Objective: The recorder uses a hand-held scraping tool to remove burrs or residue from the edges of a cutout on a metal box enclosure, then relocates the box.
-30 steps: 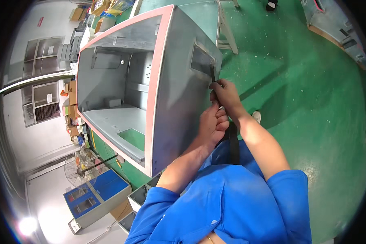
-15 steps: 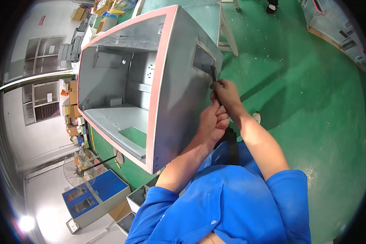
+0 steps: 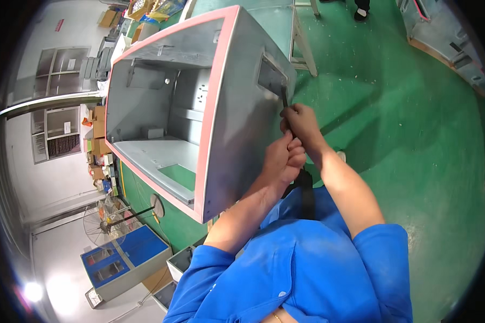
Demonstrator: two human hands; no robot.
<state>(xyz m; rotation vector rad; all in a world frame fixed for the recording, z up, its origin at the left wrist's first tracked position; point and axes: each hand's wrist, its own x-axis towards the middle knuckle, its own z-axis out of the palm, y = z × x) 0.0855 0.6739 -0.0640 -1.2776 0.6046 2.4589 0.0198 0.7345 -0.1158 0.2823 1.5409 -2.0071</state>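
A large grey metal cabinet with a pink-edged open front stands before me. Its near side has a rectangular cutout. A slim, dark, flat file reaches up from my hands to the cutout's lower right corner. My right hand is closed round the file's middle, its thumb and fingers pressing on it. Just below, to the left, my left hand is closed on the file's lower end, which the fingers hide. Whether the tip touches the cutout's edge is hard to tell.
A pale work table stands behind the cabinet on the green floor. More grey metal housings are at the far right. At the left are a fan, a blue-topped cabinet and stacked cardboard boxes.
The cabinet appears slightly higher and farther right in the picture. Both hands keep their hold on the file, and its tip stays near the same corner of the cutout.
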